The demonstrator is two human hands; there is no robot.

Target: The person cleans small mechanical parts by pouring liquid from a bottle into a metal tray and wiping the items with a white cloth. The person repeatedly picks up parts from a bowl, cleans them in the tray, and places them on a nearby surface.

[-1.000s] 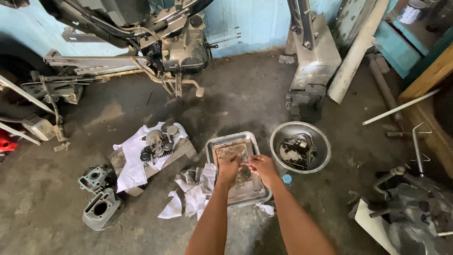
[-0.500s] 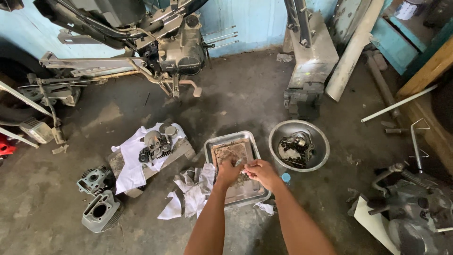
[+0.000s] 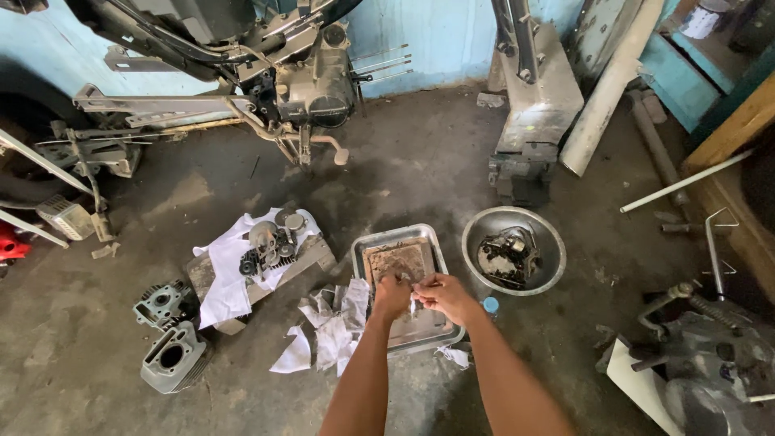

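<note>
One metal tray [image 3: 361, 250], one steel bowl [image 3: 549, 274], two engine cylinders [image 3: 171, 357], two hands [image 3: 448, 297].

Head camera looks steeply down from standing height at the workshop floor [image 3: 436, 169].

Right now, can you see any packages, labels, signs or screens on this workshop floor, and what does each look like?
None can be made out.
Nearest kind: small blue round cap, on the concrete floor beside the rectangular metal tray, below the round steel bowl.
Both hands, left hand and right hand, work over the tray, pinching something small and pale.
</note>
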